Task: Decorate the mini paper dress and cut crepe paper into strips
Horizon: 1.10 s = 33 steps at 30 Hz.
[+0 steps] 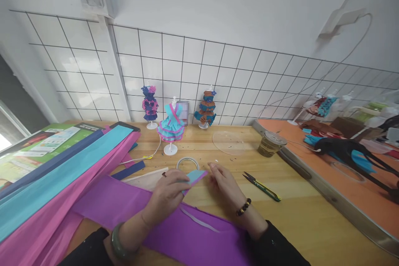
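Observation:
My left hand (170,193) is closed on a small light-blue paper strip (195,176) with a purple edge. The strip's tip points right toward my right hand (225,181). That hand's fingers are curled together close to the tip; what they hold, if anything, is hidden. Below both hands lies a wide purple sheet (193,237), crepe paper by its look, with a thin pale strip (201,220) on it. A roll of tape or ring (187,160) lies just behind the blue strip. To the right of my right hand are thread snips (262,187) with a yellow-green edge.
Blue and pink crepe sheets (71,170) are piled at the left. Small dress forms in paper dresses, one of them turquoise and pink (171,126), stand along the tiled wall. A lidded plastic cup (270,144) stands beside the metal edge (296,166) of an orange surface.

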Tool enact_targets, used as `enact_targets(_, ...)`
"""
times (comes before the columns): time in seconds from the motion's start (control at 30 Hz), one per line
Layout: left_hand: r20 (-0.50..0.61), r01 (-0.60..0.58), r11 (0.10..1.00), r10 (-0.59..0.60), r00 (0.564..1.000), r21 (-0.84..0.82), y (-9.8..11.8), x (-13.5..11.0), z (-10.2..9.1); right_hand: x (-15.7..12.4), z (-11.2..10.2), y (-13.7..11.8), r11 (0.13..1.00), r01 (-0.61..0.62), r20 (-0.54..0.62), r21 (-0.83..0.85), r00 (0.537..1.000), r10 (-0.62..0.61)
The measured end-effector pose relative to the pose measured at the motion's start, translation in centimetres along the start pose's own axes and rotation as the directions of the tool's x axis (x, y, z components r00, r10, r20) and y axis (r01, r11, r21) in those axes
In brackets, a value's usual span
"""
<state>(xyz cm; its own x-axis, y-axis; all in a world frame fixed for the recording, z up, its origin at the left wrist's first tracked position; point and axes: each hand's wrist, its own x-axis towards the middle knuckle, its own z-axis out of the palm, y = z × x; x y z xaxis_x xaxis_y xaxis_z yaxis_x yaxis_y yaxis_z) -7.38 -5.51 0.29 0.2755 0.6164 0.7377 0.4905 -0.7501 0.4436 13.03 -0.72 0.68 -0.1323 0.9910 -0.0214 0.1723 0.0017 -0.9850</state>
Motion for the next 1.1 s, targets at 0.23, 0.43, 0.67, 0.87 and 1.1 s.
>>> enact_targets(0.23,0.159,-0.271,0.946,0.245,0.957,0.176,0.4,-0.6,0.4,-0.9,1.0,-0.7,0.914,-0.24,0.192,0.326,0.964,0.185)
enact_targets(0.43,0.169,-0.276,0.934,0.241,0.956,0.227,0.5,-0.4,0.2,-0.2,0.5,0.1,0.924,-0.181,0.139,0.336,0.98,0.142)
enact_targets(0.67,0.006,-0.036,0.993,0.036,0.999,0.112,0.2,-0.2,0.5,0.4,0.0,0.3,0.928,-0.053,-0.013,0.369,0.998,0.062)
enact_targets(0.87,-0.01,0.606,0.714,-0.65,0.76,-0.35,-0.5,0.0,0.8,0.1,-0.1,-0.2,0.88,0.011,-0.159,0.474,0.985,0.073)
enact_targets(1.1,0.354,0.646,0.385,-0.599,0.718,-0.659,0.3,0.3,1.2,-0.5,1.1,0.0,0.897,0.041,-0.158,0.44,0.987,0.033)
